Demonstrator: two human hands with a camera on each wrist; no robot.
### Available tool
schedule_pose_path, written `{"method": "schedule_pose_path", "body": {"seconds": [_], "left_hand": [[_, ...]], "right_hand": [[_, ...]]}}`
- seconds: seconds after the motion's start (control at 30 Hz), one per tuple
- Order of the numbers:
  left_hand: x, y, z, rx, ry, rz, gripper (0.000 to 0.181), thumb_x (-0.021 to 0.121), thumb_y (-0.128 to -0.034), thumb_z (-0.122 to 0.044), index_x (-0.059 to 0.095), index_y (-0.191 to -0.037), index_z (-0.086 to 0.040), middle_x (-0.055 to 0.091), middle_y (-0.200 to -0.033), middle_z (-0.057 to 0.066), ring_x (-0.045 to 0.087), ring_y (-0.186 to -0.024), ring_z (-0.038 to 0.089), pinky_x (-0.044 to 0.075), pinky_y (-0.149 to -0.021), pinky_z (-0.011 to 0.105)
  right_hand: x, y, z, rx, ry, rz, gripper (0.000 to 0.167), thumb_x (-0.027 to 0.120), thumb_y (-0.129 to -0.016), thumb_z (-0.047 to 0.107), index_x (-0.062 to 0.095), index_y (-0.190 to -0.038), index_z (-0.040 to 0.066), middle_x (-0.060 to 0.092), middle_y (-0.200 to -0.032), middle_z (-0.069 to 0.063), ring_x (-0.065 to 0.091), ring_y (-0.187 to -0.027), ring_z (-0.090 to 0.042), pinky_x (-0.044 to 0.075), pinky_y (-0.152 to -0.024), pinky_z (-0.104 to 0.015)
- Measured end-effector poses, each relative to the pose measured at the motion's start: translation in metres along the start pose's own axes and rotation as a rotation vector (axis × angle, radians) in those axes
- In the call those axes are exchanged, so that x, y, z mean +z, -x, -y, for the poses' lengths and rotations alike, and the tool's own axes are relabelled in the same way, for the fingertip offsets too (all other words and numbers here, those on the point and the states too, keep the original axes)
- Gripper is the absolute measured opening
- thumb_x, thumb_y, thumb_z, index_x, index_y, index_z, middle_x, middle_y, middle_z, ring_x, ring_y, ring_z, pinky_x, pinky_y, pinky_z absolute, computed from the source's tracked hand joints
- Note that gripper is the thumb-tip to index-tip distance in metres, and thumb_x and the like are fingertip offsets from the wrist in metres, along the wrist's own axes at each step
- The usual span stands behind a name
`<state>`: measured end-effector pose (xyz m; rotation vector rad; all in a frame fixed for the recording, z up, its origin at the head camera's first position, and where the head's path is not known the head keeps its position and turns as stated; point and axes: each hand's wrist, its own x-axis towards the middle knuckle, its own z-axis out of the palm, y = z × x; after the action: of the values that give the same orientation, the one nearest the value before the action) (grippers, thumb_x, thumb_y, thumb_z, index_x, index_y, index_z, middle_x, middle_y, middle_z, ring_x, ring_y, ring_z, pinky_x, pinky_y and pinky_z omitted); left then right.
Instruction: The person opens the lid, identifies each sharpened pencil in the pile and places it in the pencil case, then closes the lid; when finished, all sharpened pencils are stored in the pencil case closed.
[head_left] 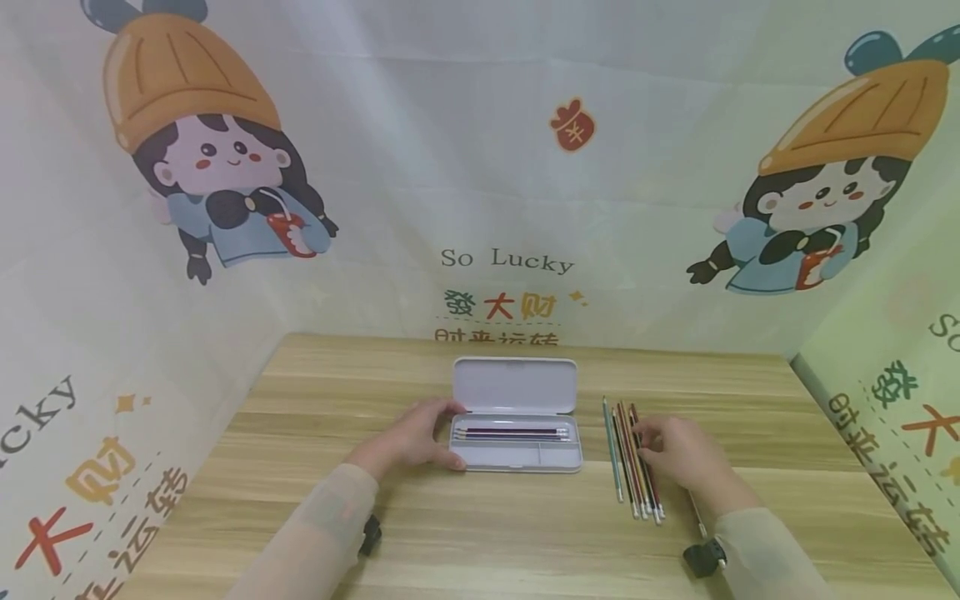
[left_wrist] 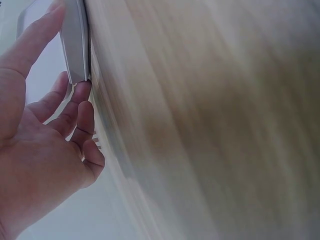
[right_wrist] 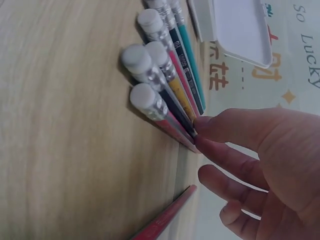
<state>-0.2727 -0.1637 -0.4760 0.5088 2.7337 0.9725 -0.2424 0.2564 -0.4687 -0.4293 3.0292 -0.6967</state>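
A white pencil case (head_left: 495, 457) lies open on the table, its lid (head_left: 515, 385) tilted back. Several dark pencils (head_left: 513, 434) lie in its long upper compartment. My left hand (head_left: 420, 433) holds the case's left end between thumb and fingers; the left wrist view shows them at its edges. To the right of the case, several pencils (right_wrist: 172, 70) with white erasers lie side by side, erasers towards me. My right hand (head_left: 686, 454) is at their right side, thumb and index finger pinching a dark pencil (right_wrist: 175, 104) among them.
A red pencil-like stick (right_wrist: 162, 220) lies apart from the group, near my right wrist. The wooden table (head_left: 480, 533) meets a printed cloth backdrop (head_left: 390, 167) at the back and sides. Each wrist carries a small black camera (head_left: 703, 557).
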Motion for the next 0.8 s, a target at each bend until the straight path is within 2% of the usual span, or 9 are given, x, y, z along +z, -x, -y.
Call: {"method": "schedule_pose_path", "body": {"seconds": [0.13,0.33,0.57,0.8], "left_hand": [[0.0004,0.0003,0.0018,0.005,-0.004,0.004,0.087,0.098,-0.0638,-0.031,0.059,-0.138,-0.010,0.060,-0.144,0.015,0.051,-0.137,0.036,0.035,-0.122,0.055],[0.0019,-0.0010,0.0048,0.016,0.000,0.003,0.087,0.098,-0.0637,-0.030,0.059,-0.138,-0.010,0.061,-0.143,0.015,0.052,-0.136,0.036,0.035,-0.122,0.055],[0.0022,-0.0017,0.0043,0.020,0.003,-0.002,0.086,0.098,-0.0636,-0.030,0.059,-0.137,-0.009,0.062,-0.140,0.015,0.053,-0.135,0.037,0.036,-0.121,0.056],[0.0006,-0.0018,0.0027,0.020,0.001,0.000,0.086,0.098,-0.0643,-0.031,0.059,-0.138,-0.010,0.059,-0.144,0.016,0.051,-0.137,0.037,0.034,-0.121,0.057]], "right_hand": [[0.0003,-0.0010,0.0042,-0.001,0.101,-0.008,0.033,0.079,-0.085,0.011,0.073,-0.117,0.005,0.075,-0.093,-0.001,0.063,-0.074,-0.011,0.052,-0.059,-0.028],[-0.0020,-0.0016,0.0096,0.020,0.193,0.009,0.027,0.078,-0.086,0.016,0.076,-0.111,0.005,0.077,-0.094,-0.003,0.071,-0.084,-0.022,0.060,-0.069,-0.043],[-0.0015,-0.0010,0.0095,0.041,0.201,0.010,0.025,0.079,-0.084,0.017,0.077,-0.109,0.009,0.070,-0.083,0.004,0.060,-0.072,-0.013,0.050,-0.057,-0.033],[-0.0023,-0.0003,0.0099,0.062,0.173,0.005,0.028,0.080,-0.081,0.015,0.076,-0.109,0.011,0.071,-0.083,0.004,0.060,-0.071,-0.012,0.049,-0.056,-0.031]]}}
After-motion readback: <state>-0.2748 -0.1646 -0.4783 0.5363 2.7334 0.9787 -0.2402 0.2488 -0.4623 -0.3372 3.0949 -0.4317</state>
